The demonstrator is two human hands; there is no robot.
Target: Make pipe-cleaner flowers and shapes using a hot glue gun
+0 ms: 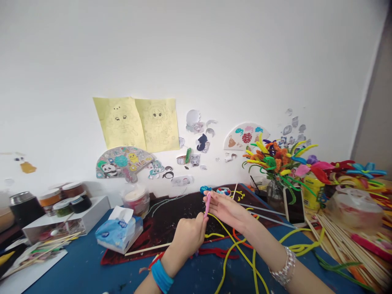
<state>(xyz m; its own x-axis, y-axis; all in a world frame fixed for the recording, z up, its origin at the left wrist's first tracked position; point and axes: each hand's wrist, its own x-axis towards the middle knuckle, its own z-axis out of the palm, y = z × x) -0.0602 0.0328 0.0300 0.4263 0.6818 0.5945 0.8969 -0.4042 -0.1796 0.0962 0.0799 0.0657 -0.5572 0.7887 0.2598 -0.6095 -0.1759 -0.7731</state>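
Note:
A short pink fuzzy strip (208, 205) stands upright between my two hands over the dark mat. My left hand (188, 234), with a blue band at the wrist, is closed around the strip's lower end. Higher up, my right hand (225, 207) has its fingertips on the strip's upper part, its fingers close together. Just behind the right fingertips lies a blue fuzzy piece (206, 189). Long yellow pipe cleaners (228, 261) run across the table under my right forearm. Red fuzzy pieces (216, 252) lie just right of my left hand.
A tissue pack (119, 230) and wooden stick (147, 249) are at left, near a white box (72, 218) with jars. On the right stand a vase of fuzzy flowers (274, 192), a phone (294, 206), many wooden sticks (352, 249) and a plastic tub (355, 210).

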